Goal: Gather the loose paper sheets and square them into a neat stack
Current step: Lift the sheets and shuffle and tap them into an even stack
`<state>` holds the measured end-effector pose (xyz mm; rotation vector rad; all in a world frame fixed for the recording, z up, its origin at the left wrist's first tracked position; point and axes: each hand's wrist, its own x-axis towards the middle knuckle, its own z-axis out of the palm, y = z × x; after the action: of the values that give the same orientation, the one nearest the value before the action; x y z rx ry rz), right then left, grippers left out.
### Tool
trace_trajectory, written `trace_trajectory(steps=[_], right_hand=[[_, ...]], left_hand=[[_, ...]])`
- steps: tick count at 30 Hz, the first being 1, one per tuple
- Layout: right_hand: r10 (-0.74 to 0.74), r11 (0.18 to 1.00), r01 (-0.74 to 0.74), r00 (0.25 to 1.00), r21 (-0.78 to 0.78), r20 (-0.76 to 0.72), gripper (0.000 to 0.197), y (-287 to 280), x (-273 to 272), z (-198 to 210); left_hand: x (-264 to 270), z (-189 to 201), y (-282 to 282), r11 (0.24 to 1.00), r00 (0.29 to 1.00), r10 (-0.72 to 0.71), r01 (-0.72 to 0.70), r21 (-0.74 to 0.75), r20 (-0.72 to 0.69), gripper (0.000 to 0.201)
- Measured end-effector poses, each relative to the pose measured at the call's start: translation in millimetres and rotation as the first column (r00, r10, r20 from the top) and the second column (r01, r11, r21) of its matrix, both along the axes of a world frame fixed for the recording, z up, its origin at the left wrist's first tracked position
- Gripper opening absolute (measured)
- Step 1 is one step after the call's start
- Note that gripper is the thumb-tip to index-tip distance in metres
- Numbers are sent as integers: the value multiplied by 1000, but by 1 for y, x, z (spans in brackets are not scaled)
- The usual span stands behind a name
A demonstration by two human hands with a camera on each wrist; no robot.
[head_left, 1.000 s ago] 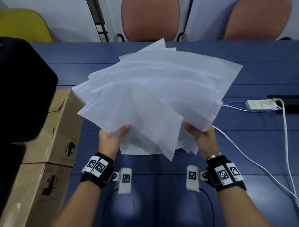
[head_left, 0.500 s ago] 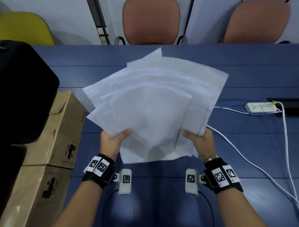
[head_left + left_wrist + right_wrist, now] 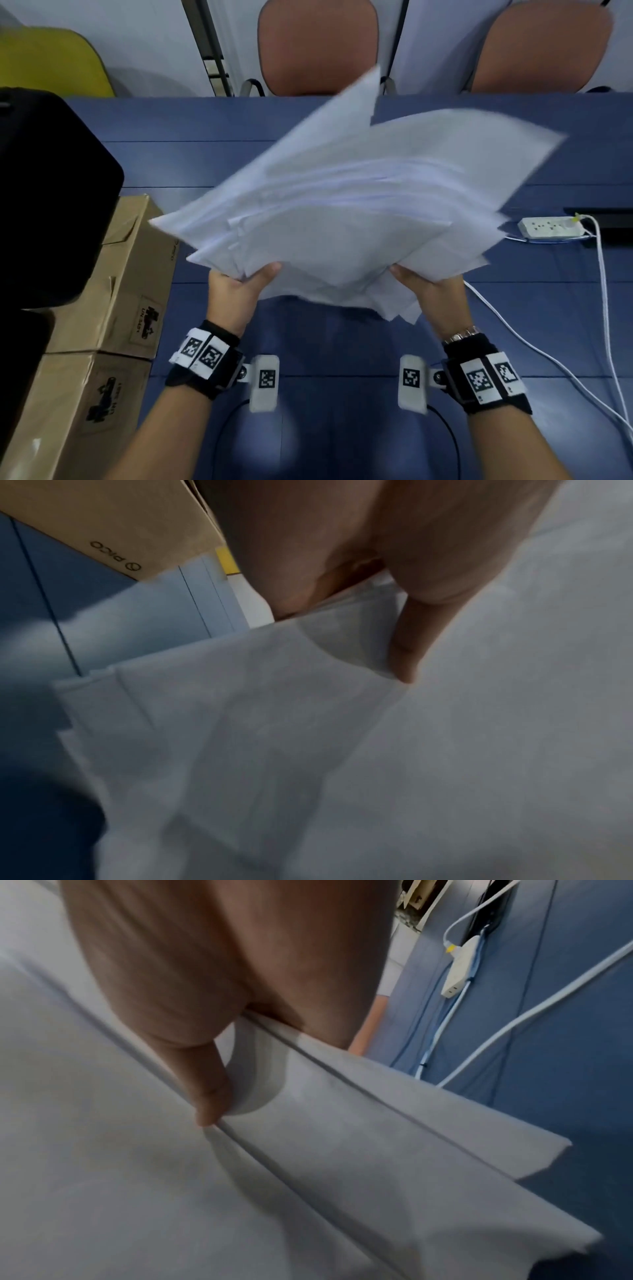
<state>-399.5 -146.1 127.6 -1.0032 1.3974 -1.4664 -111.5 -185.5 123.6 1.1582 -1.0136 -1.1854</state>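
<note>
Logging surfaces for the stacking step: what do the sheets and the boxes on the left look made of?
The sheets: thin white matte paper; they bend and fan out. The boxes: brown corrugated-looking cardboard, dull finish, folded flaps and printed marks, though the wall's inside is not visible.

Blue table (image 3: 342, 428), seamed panels. Left edge: two cardboard boxes (image 3: 113, 301), black object (image 3: 48, 192) beside them. Far right: white power strip (image 3: 548, 229), white cables (image 3: 561, 373) trailing toward near right.

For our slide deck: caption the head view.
Both hands, left hand and right hand, hold fanned, unsquared paper sheets above blue table.
</note>
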Motion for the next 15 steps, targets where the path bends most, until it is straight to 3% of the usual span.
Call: trace_trajectory(steps=[7,11,15], right_hand=[[32,995,-36,999,98,43,39,-2,-2,-21],[93,985,-102,993,137,70,47,-5,-9,-23],[188,972,-191,982,139,35,64,-5,-2,-19]], left_hand=[[9,-13,-9,995,996,-91,89,48,24,55],[17,-12,-12,983,987,-160,156,99,32,54],[12,-13,-10,990,992,-121,117,76,46,46]])
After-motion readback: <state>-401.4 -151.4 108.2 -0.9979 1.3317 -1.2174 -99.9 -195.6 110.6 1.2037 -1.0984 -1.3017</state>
